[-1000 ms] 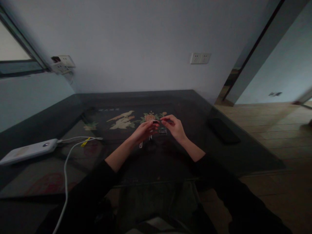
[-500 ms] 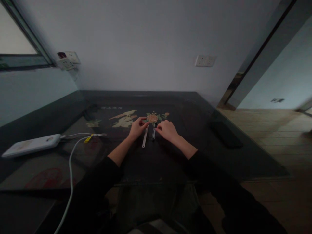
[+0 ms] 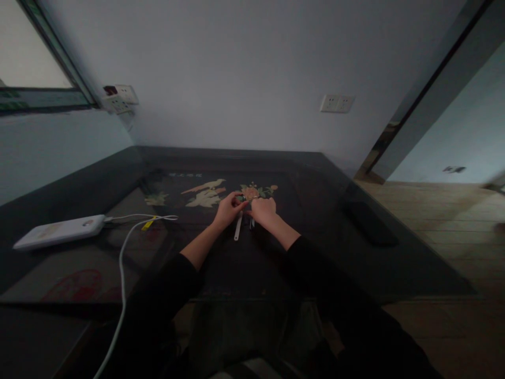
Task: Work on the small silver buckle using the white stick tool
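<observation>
Glass-topped table [image 3: 307, 263] carries your pale strap [image 3: 238, 229], which lies flat just below both hands; your left hand [image 3: 226, 210] and right hand [image 3: 263, 209] pinch its upper end, so a careless tug may slide it.

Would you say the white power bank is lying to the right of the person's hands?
No, the white power bank lies far left of both hands, on the table.

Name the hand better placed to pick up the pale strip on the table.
Probably the left hand: the pale strip lies just below its fingertips, while the right hand rests beside the darker strip.
</observation>
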`<state>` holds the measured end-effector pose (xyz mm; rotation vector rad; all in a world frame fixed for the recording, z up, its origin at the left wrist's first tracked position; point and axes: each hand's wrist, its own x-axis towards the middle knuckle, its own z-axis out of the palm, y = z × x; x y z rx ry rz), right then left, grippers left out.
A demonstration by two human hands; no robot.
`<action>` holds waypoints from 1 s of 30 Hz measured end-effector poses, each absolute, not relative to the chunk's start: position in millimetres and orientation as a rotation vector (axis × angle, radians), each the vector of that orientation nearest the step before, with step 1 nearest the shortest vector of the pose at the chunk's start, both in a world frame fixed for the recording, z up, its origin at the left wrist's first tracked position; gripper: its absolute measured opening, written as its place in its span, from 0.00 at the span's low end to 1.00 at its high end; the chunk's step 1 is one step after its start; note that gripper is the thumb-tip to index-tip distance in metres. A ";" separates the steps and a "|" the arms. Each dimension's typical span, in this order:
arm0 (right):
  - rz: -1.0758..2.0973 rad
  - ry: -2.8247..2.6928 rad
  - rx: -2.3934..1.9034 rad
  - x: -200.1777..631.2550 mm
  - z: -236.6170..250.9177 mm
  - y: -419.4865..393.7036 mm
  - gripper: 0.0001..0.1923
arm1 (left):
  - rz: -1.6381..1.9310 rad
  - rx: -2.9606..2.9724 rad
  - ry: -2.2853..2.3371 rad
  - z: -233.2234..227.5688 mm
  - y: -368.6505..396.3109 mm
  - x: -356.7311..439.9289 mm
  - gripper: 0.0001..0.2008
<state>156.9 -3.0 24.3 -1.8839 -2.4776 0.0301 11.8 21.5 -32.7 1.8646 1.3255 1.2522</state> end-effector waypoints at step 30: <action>1.045 -1.855 -0.851 266.1 16.6 -56.5 0.21 | 1.045 1.561 0.790 15.3 -49.9 38.7 0.24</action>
